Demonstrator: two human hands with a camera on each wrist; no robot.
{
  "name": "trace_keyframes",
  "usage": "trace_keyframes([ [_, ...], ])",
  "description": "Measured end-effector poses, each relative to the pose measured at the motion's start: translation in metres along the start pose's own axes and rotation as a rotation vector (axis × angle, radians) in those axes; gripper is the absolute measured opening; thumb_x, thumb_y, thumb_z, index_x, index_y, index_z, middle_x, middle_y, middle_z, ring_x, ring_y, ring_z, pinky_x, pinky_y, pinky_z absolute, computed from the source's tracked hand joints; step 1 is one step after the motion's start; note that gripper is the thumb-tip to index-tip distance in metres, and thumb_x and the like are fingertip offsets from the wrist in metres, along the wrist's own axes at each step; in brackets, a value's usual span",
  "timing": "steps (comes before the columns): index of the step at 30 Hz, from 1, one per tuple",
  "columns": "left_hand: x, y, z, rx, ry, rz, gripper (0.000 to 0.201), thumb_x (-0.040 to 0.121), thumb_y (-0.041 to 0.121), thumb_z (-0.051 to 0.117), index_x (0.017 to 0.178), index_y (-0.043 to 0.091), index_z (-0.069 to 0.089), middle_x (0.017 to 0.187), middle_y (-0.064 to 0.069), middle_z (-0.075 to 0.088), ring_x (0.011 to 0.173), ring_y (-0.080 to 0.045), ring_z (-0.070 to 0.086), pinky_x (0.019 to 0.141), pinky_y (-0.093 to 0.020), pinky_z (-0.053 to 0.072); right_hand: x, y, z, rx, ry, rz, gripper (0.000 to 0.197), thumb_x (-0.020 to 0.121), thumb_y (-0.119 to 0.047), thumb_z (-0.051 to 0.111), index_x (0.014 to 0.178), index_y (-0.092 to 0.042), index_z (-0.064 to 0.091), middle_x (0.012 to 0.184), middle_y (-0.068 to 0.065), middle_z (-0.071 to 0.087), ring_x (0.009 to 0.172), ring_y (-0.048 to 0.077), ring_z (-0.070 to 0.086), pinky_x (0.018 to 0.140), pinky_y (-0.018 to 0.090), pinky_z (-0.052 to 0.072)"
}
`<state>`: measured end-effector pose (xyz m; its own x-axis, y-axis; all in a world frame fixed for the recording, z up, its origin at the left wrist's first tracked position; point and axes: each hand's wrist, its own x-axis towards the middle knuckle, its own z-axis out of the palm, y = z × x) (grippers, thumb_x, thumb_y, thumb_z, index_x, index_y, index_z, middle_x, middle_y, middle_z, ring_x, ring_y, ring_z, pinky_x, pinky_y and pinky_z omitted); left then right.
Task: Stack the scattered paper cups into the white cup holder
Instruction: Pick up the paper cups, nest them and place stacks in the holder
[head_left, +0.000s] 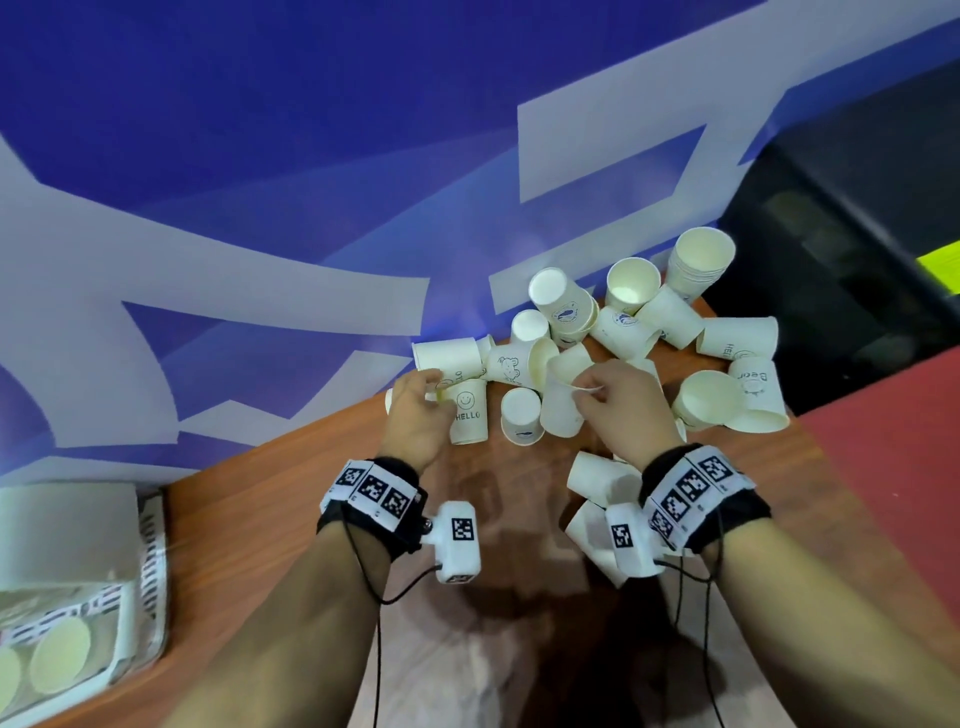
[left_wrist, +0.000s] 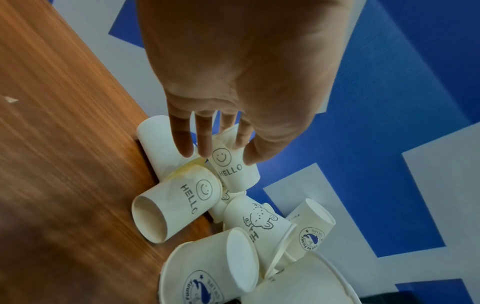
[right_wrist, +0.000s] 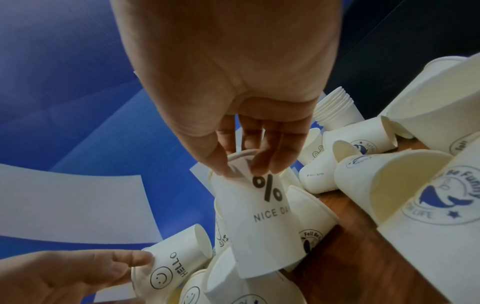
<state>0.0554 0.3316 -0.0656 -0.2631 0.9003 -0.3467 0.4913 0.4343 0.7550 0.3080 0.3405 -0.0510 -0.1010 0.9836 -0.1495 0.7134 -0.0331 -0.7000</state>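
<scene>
Many white paper cups lie tumbled at the far edge of the wooden table. My left hand grips a "HELLO" smiley cup between thumb and fingers; this cup also shows in the right wrist view. My right hand pinches the rim of a "% NICE DAY" cup, which stands tilted, mouth up, among the others. A second "HELLO" cup lies on its side just below the left hand. A stack of nested cups stands at the back right.
A blue and white banner rises right behind the pile. Two more cups lie under my right wrist. A white packet with round cup mouths showing sits at the table's near left. Dark floor and a red surface lie to the right.
</scene>
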Motion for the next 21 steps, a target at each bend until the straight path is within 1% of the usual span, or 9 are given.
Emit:
trace_keyframes([
  [1, 0.001, 0.0, 0.001, -0.028, -0.008, -0.022, 0.042, 0.086, 0.009, 0.06, 0.127, 0.017, 0.052, 0.131, -0.007, 0.05, 0.095, -0.019, 0.062, 0.08, -0.024, 0.05, -0.001, 0.0, 0.001, -0.002, -0.004, 0.0, 0.008, 0.086, -0.018, 0.06, 0.086, -0.014, 0.067, 0.085, 0.005, 0.061, 0.08, 0.02, 0.057, 0.071, 0.032, 0.043],
  [3, 0.001, 0.0, 0.002, -0.05, -0.016, -0.056, 0.045, 0.088, 0.012, 0.059, 0.132, 0.017, 0.049, 0.125, -0.008, 0.056, 0.089, -0.013, 0.062, 0.066, -0.01, 0.045, -0.003, -0.001, 0.001, -0.001, -0.005, 0.002, 0.008, 0.086, -0.019, 0.06, 0.086, -0.015, 0.067, 0.085, 0.005, 0.061, 0.08, 0.019, 0.057, 0.072, 0.033, 0.044],
  [5, -0.004, 0.003, -0.001, -0.062, -0.008, -0.055, 0.044, 0.09, 0.012, 0.059, 0.133, 0.017, 0.049, 0.12, -0.006, 0.059, 0.082, -0.008, 0.06, 0.057, -0.008, 0.043, -0.006, -0.004, 0.0, -0.004, -0.002, 0.003, 0.008, 0.086, -0.019, 0.06, 0.085, -0.015, 0.066, 0.085, 0.005, 0.061, 0.079, 0.019, 0.057, 0.072, 0.034, 0.044],
  [7, -0.012, 0.005, -0.007, -0.085, 0.041, -0.026, 0.04, 0.09, 0.01, 0.058, 0.129, 0.015, 0.054, 0.112, -0.005, 0.061, 0.072, -0.006, 0.058, 0.056, -0.01, 0.042, -0.01, -0.01, -0.002, -0.017, 0.004, -0.004, 0.007, 0.086, -0.019, 0.06, 0.084, -0.015, 0.065, 0.083, 0.004, 0.061, 0.078, 0.019, 0.057, 0.069, 0.033, 0.043],
  [9, -0.022, 0.003, -0.016, -0.116, 0.1, -0.001, 0.032, 0.088, 0.009, 0.059, 0.119, 0.016, 0.059, 0.101, -0.006, 0.063, 0.062, -0.007, 0.055, 0.055, -0.015, 0.041, -0.014, -0.018, -0.004, -0.026, 0.017, -0.017, 0.008, 0.085, -0.019, 0.06, 0.082, -0.014, 0.065, 0.08, 0.003, 0.063, 0.077, 0.019, 0.058, 0.069, 0.033, 0.044],
  [12, -0.039, -0.004, -0.035, -0.126, 0.183, 0.04, 0.018, 0.085, 0.013, 0.062, 0.098, 0.025, 0.065, 0.095, -0.004, 0.067, 0.063, -0.014, 0.055, 0.061, -0.027, 0.045, -0.022, -0.037, -0.006, 0.0, 0.036, -0.041, 0.006, 0.084, -0.018, 0.062, 0.081, -0.015, 0.067, 0.08, 0.0, 0.066, 0.078, 0.018, 0.059, 0.072, 0.032, 0.046],
  [15, -0.06, -0.014, -0.057, -0.152, 0.245, 0.069, 0.018, 0.084, 0.011, 0.062, 0.08, 0.028, 0.064, 0.083, -0.001, 0.066, 0.067, -0.019, 0.057, 0.063, -0.032, 0.048, -0.031, -0.062, -0.004, -0.002, 0.037, -0.112, 0.006, 0.082, -0.018, 0.063, 0.079, -0.019, 0.067, 0.079, -0.004, 0.065, 0.077, 0.015, 0.06, 0.072, 0.032, 0.046],
  [17, -0.076, -0.022, -0.074, -0.185, 0.271, 0.066, 0.019, 0.085, 0.009, 0.06, 0.081, 0.027, 0.064, 0.083, 0.0, 0.064, 0.07, -0.02, 0.059, 0.062, -0.031, 0.049, -0.039, -0.082, 0.001, -0.003, 0.021, -0.158, 0.006, 0.083, -0.018, 0.064, 0.079, -0.018, 0.068, 0.079, -0.004, 0.066, 0.078, 0.015, 0.06, 0.073, 0.033, 0.047],
  [21, -0.112, -0.041, -0.114, -0.232, 0.349, 0.073, 0.023, 0.084, 0.005, 0.061, 0.094, 0.026, 0.062, 0.081, 0.005, 0.061, 0.076, -0.016, 0.064, 0.065, -0.028, 0.052, -0.062, -0.126, 0.021, 0.02, -0.018, -0.221, 0.006, 0.085, -0.018, 0.064, 0.081, -0.018, 0.069, 0.081, -0.007, 0.065, 0.08, 0.012, 0.059, 0.073, 0.025, 0.043],
])
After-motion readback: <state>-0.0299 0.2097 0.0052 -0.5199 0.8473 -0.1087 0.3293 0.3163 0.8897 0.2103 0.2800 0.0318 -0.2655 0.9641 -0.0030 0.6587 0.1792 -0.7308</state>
